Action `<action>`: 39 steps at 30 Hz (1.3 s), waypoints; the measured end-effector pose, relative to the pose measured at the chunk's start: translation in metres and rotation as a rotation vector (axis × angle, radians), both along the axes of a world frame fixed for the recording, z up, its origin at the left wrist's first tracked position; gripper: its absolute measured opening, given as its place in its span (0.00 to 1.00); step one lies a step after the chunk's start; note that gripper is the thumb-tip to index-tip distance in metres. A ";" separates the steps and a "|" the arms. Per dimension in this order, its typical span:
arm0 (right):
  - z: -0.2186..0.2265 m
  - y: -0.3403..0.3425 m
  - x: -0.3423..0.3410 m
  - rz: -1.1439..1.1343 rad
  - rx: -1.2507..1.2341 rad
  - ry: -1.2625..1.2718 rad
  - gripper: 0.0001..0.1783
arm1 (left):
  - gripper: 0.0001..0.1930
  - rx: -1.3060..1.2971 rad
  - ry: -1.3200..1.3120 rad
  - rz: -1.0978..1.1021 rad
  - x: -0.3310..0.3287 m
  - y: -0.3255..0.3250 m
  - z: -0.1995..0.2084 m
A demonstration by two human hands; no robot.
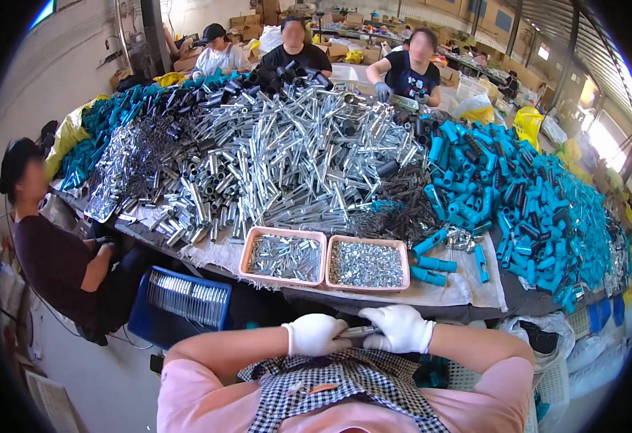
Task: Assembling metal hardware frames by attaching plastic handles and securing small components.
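Both my hands wear white gloves and meet close to my chest, below the table's front edge. My left hand [314, 335] and my right hand [401, 328] together grip a short silver metal tube [358, 332] held sideways between them. Just beyond them on the table stand two pink trays: the left pink tray [246, 254] holds small silver pins, the right pink tray [405, 265] holds small silver fittings. A few blue plastic sleeves [435, 264] lie to the right of the trays.
A huge heap of silver tubes [280, 155] covers the table, with blue sleeves piled at right [539, 202] and teal ones at far left [110, 119]. A blue crate [137, 317] of metal parts sits on the floor at left. One person sits at left [56, 260]; three people work across the table.
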State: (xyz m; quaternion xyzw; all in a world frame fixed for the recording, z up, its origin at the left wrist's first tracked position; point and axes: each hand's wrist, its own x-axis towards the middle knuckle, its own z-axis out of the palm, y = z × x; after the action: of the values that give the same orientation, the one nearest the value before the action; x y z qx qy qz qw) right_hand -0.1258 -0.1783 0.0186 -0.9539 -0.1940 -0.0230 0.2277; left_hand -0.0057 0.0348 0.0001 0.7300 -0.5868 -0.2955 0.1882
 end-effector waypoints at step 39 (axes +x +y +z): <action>-0.014 0.030 0.017 0.034 0.339 0.245 0.23 | 0.15 -0.099 -0.213 0.102 -0.008 0.036 0.032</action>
State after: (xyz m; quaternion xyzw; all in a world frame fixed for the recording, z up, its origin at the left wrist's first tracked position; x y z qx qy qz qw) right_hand -0.1093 -0.1483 0.0048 -0.8942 -0.1741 0.0648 0.4072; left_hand -0.0135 0.0711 0.0319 0.7760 -0.5794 -0.1772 0.1753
